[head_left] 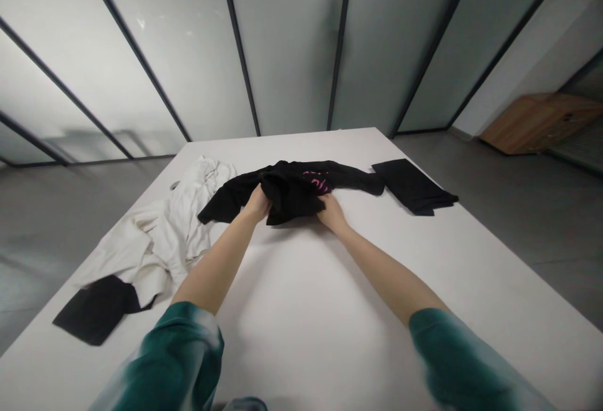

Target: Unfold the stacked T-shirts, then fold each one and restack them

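Note:
A black long-sleeved top (294, 188) with pink lettering lies across the far middle of the table, its sleeves spread to both sides. My left hand (258, 203) grips its near edge on the left, fingers partly hidden by the bunched cloth. On the right, my right hand (331, 211) closes on the same near edge, just below the lettering; its fingertips are under the fabric. Between the hands the cloth is lifted and folded over. The right sleeve's end meets or nearly meets a folded black garment (414, 186).
Crumpled white clothing (174, 216) covers the table's left side, close to the black top's left sleeve. A dark cloth piece (98, 310) lies at the near left. Frosted glass panels (292, 46) stand behind the white table (311, 317). A wooden cabinet (537, 123) is at far right.

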The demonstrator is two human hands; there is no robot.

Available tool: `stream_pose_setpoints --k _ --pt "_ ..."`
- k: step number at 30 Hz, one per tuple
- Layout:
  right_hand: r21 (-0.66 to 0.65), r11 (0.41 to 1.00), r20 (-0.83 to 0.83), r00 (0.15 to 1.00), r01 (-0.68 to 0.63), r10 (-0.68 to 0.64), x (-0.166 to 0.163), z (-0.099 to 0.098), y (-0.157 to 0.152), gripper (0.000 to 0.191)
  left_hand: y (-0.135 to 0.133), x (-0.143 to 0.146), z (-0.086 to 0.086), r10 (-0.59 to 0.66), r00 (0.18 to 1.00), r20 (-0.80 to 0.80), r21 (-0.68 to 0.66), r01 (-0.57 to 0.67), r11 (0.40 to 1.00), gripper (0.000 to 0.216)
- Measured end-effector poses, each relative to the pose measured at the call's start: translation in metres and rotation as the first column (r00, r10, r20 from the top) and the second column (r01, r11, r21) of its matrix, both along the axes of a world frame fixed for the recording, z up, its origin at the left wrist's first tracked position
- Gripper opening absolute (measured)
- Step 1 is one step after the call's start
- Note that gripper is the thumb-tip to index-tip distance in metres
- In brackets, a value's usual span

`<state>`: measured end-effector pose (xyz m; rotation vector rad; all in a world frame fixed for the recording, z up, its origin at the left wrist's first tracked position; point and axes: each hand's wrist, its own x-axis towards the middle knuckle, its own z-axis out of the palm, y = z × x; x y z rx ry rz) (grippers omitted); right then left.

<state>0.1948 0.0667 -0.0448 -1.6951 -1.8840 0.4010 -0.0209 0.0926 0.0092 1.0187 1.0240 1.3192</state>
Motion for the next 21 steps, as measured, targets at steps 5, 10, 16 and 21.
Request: stream_pose_setpoints --k 5,10,16,21 --pt "0.273 0.893 -0.456 0.865 0.357 -0.207 0.046 0.026 0.019 0.045 0.027 -0.035 -0.001 0.139 0.931 -0.337 0.25 -0.054 0.967 0.023" --pt "0.204 0.931 -0.589 0.797 0.304 -0.131 0.074 0.084 0.029 0.033 0.011 -0.05 -0.011 0.232 0.794 -0.562 0.491 0.095 0.866 0.032" --pt "-0.078 0.929 -0.311 0.894 -0.361 0.322 0.097 0.124 -0.023 0.026 -0.033 -0.091 0.011 -0.377 0.617 -0.691 0.031 0.546 0.837 0.018" --pt "-0.305 0.758 -0.491 0.777 -0.576 0.393 0.121 0.091 -0.044 0.044 -0.041 -0.128 0.025 -0.708 0.533 -0.463 -0.233 0.698 0.677 0.049"
